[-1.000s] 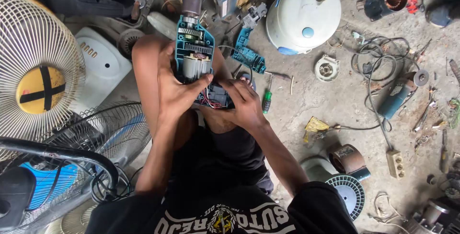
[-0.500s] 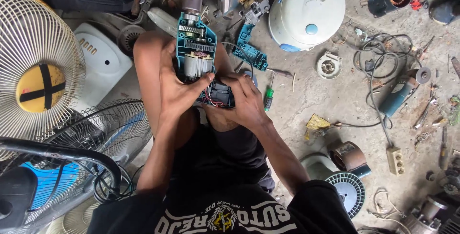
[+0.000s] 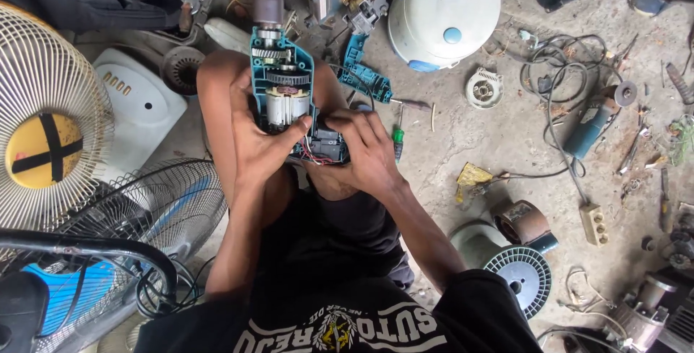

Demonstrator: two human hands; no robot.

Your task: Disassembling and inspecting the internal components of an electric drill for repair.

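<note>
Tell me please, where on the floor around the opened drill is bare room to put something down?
The widest bare concrete lies right of the right hand, between the green screwdriver, the yellow scrap and the white round part. A smaller patch sits beyond the socket block. Crowded: the fan grilles at left and the parts above the open drill.

opened teal drill (image 3: 282,89) | motor and gears exposed — chuck pointing away | over knees
</note>
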